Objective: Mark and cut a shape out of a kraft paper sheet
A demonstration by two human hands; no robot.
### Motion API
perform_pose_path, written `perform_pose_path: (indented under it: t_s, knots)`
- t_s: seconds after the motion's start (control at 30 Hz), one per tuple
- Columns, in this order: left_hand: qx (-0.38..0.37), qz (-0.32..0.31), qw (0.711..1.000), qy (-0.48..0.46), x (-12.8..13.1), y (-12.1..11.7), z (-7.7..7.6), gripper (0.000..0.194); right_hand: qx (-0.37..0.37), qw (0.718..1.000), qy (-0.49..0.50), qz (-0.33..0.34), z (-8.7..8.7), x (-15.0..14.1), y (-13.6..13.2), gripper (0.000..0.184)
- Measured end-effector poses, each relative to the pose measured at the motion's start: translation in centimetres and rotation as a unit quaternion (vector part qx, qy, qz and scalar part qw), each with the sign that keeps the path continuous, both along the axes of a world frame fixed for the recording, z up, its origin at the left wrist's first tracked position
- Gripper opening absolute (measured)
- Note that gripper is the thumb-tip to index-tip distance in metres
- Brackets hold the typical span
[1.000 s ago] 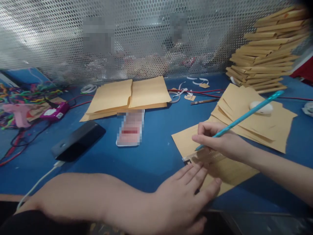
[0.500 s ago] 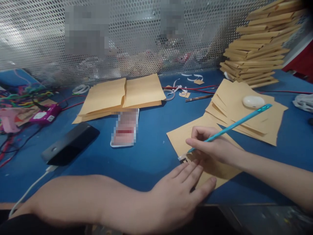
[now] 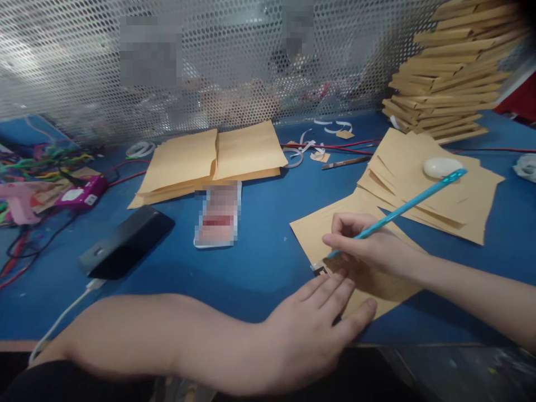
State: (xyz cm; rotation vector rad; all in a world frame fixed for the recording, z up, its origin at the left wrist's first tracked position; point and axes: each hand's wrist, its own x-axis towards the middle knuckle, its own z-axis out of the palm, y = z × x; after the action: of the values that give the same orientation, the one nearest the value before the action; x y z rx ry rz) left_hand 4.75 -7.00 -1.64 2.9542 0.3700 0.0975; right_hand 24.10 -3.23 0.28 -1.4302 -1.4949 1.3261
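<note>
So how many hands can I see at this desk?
2. The left hand lies on the brown paper, fingers spread; the right hand holds a blue pen over the same paper. Any behind the mesh are too blurred to tell.

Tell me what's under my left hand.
Your left hand lies over a brown paper sheet, whose far part shows. The end of a clear strip shows past the fingers. How far the strip runs beneath, and whatever else the hand covers, cannot be seen.
</note>
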Motion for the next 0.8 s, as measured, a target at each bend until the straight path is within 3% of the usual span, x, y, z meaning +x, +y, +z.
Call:
perform_pose_path:
  t_s: [0.8]
  knots:
    - [-0.001, 0.000, 1.000, -0.007, -0.09, -0.16, -0.06, 0.052, -0.010, 1.000, -0.003, 0.010, 0.09, 0.06, -0.18, 0.032]
